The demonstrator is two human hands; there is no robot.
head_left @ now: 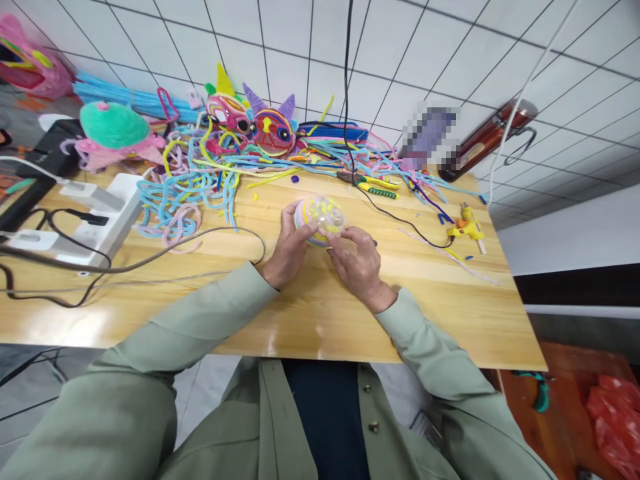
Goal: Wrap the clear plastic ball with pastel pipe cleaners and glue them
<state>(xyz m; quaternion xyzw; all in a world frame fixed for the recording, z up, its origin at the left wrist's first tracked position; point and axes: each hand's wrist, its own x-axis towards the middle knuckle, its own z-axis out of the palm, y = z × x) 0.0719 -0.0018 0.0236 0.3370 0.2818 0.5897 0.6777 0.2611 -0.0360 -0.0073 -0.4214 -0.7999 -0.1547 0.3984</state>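
Note:
Near the middle of the wooden table (415, 303), a small round object (320, 215) with pastel and yellow bands and a clear, shiny part is held between both hands. My left hand (290, 248) is closed on its left side, the thumb lying across the front. At the lower right edge, the bent fingers of my right hand (357, 263) pinch it. Whether those fingertips also hold something small cannot be made out.
Pipe cleaners (200, 190) and craft figures (274, 130) lie along the wall. Pliers (377, 187) rest behind the hands, a yellow glue gun (467, 229) at right, a thermos (487, 140) at back right. A power strip (103, 220) with cables stands left.

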